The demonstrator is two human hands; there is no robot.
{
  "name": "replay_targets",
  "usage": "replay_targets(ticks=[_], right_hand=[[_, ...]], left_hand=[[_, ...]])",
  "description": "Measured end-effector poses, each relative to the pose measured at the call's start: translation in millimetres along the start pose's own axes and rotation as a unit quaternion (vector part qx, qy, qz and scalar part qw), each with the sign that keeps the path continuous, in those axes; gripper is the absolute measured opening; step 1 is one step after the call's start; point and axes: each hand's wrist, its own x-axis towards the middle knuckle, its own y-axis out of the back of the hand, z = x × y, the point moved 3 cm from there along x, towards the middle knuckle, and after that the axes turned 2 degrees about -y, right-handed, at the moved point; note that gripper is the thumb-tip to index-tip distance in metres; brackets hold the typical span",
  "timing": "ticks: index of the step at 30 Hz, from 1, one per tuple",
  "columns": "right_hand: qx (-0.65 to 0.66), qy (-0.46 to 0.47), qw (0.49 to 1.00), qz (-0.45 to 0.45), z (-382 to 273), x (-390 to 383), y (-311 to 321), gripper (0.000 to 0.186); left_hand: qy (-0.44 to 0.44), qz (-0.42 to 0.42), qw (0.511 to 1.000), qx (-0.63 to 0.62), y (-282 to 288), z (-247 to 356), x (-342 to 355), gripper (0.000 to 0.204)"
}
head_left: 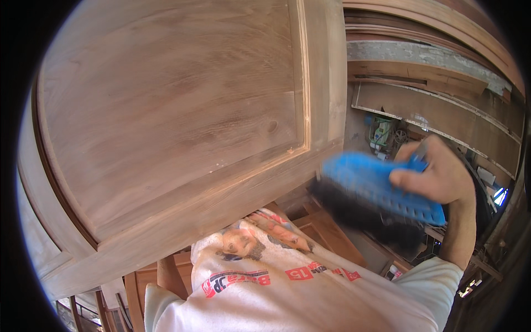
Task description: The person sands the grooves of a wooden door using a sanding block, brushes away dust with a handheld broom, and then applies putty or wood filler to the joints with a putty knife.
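My right hand [434, 171] is closed around the top of a blue plastic broom head [368, 171] with thick dark bristles [359, 213]. Motion blurs the brush, which is held in the air past the right edge of a large wooden panel door [188, 122]. The door's recessed panel has a raised moulding and shows a few pale specks near its lower edge. Only part of my left arm [172, 271] shows below the door's near edge; the hand itself is out of sight.
Long boards [420, 77] are stacked at the far right. Beneath them sits a small green machine [381, 133] among clutter. Another wooden frame piece [332, 235] lies lower down, under the door's near side. More timber pieces [99, 310] stand at the lower left.
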Motion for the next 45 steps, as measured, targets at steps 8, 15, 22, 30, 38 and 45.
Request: replay_targets(ticks=[8, 15, 22, 30, 38, 45], right_hand=[[0.007, 0.259, 0.917, 0.304, 4, 47, -23, 0.026], [-0.110, 0.021, 0.993, -0.024, 104, -24, -71, 0.051], [-0.115, 0.255, 0.938, 0.205, 47, 21, -132, 0.027], [0.281, 0.712, 0.644, 0.005, -99, -82, -313, 0.024], [0.175, 0.409, 0.804, 0.395, 30, -87, -290, 0.024], [-0.003, 0.109, 0.763, 0.637, 107, -28, -235, 0.045]], left_hand=[[-0.069, 0.017, 0.997, 0.009, 11, 23, -5, 0.041], [-0.049, -0.002, 0.998, 0.046, -23, -27, -29, 0.040], [-0.096, 0.074, 0.992, 0.045, -35, -53, -66, 0.034], [-0.154, 0.135, 0.979, -0.004, -22, -104, -134, 0.025], [0.016, 0.156, 0.979, -0.132, -21, -324, -146, 0.022], [0.075, 0.109, 0.977, -0.169, 10, -402, -158, 0.028]])
